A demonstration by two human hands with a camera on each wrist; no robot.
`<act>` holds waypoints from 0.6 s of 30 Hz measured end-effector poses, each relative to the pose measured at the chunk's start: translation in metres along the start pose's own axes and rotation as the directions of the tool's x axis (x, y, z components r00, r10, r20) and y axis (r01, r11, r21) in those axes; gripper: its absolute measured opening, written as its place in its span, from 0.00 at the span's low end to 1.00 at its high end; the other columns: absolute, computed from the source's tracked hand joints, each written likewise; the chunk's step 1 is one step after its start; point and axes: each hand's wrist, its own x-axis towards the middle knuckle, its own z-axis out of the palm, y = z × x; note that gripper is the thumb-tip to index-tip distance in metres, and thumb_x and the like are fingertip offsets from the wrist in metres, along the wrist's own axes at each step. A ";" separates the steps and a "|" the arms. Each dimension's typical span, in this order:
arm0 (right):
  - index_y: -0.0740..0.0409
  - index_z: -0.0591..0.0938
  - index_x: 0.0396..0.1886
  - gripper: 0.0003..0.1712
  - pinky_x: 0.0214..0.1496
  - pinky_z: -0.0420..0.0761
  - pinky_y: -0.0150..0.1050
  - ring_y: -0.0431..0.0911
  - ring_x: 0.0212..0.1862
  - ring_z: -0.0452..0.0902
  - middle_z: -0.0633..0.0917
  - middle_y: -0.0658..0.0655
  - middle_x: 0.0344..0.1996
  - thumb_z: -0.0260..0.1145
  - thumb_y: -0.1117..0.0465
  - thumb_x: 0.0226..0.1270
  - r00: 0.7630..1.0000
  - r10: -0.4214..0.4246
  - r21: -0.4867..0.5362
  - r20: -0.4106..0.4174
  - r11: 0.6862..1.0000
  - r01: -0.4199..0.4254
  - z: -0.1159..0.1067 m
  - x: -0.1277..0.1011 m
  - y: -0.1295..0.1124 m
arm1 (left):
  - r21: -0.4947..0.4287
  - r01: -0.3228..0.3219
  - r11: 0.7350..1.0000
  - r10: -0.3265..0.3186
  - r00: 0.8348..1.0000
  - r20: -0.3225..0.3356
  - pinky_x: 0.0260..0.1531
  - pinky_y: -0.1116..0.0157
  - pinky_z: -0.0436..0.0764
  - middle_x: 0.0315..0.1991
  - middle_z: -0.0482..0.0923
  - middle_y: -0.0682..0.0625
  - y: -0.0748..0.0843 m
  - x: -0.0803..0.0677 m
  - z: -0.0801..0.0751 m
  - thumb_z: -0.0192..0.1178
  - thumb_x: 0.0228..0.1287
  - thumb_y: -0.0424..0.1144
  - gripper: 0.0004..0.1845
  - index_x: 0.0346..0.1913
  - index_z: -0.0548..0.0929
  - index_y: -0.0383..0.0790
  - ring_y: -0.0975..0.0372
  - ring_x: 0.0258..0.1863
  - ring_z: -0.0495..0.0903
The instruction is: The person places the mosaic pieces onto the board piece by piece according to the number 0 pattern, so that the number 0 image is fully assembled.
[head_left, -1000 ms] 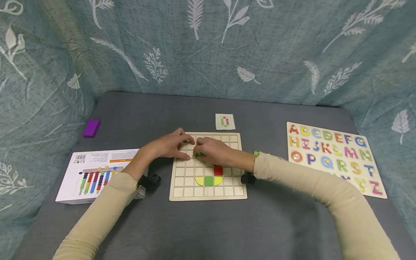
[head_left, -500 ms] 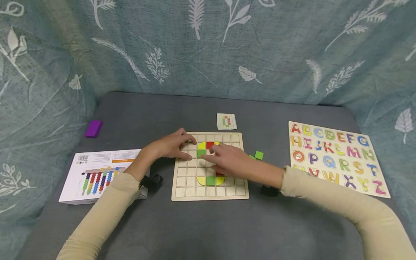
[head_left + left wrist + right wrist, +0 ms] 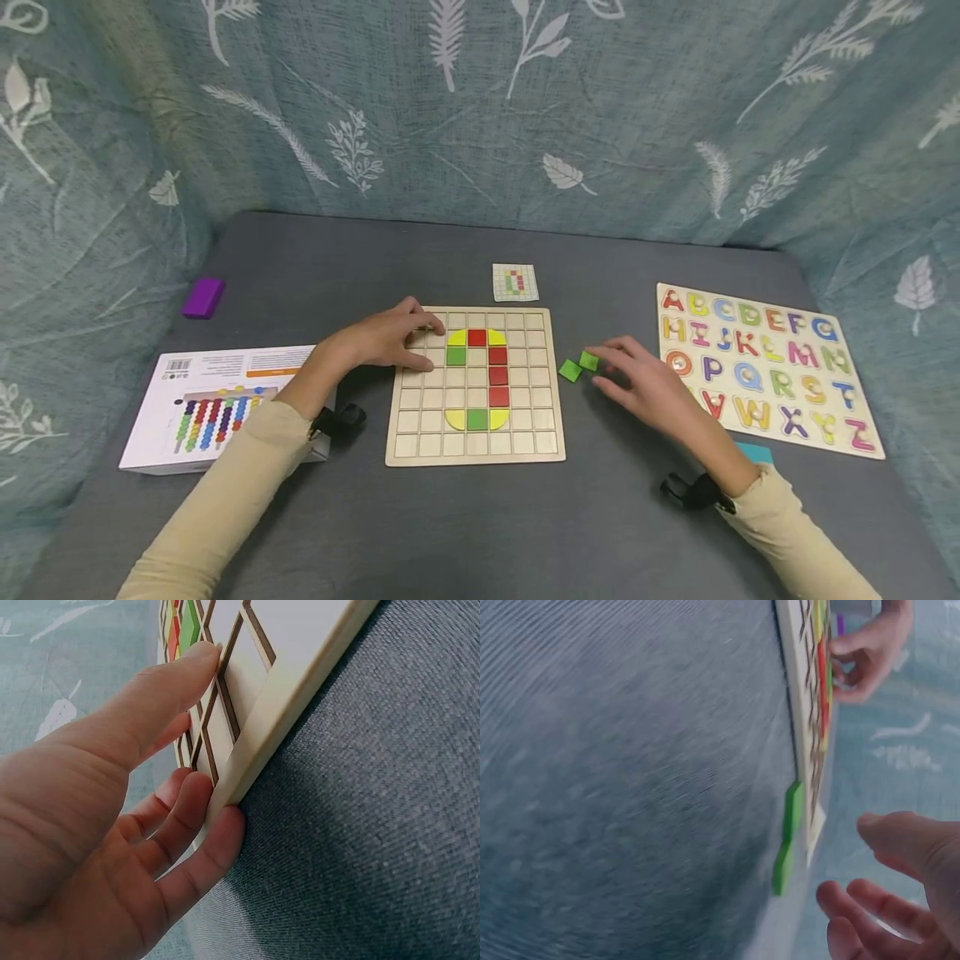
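A wooden grid board [image 3: 525, 442] lies in the middle of the table, holding red squares [image 3: 498, 375], green squares [image 3: 456, 356] and yellow quarter-round pieces [image 3: 455, 419] in a partial ring. My left hand [image 3: 382, 337] rests at the board's upper left edge; in the left wrist view its thumb [image 3: 176, 679] lies on the grid and the other fingers are loosely bent at the rim. Right of the board lie two loose green squares, a nearer one [image 3: 570, 370] and a farther one [image 3: 588, 361]. Over the farther one hovers my right hand [image 3: 645, 383], fingertips right at it, thumb and fingers apart.
A small pattern card [image 3: 515, 282] lies behind the board. To the right is an alphabet puzzle board [image 3: 678, 333], with a teal piece [image 3: 754, 452] below it. A white box [image 3: 161, 417] and a purple block [image 3: 203, 298] stand on the left. A patterned curtain [image 3: 480, 150] hangs behind.
My right hand has left the board, where a green square now sits in the left column, and moved right to the loose green squares. The left hand has stayed at the board's edge.
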 end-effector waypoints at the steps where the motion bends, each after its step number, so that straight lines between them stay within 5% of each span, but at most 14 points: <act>1: 0.56 0.81 0.56 0.26 0.32 0.76 0.38 0.44 0.37 0.80 0.80 0.57 0.46 0.74 0.61 0.57 1.000 0.017 0.003 0.002 1.000 -0.017 0.000 -0.001 0.002 | -0.002 -0.002 1.000 0.002 1.000 0.003 0.40 0.62 0.67 0.48 0.62 0.45 0.000 0.000 0.000 0.68 0.61 0.43 0.27 0.63 0.74 0.45 0.57 0.40 0.66; 18: 0.56 0.79 0.59 0.27 0.36 0.78 0.42 0.46 0.42 0.82 0.80 0.58 0.51 0.73 0.59 0.59 0.996 0.081 0.024 0.031 0.996 -0.082 0.007 0.002 0.009 | -0.006 0.012 1.000 -0.012 1.000 -0.003 0.38 0.64 0.67 0.48 0.63 0.45 0.000 0.000 0.000 0.69 0.60 0.44 0.28 0.63 0.74 0.45 0.57 0.41 0.67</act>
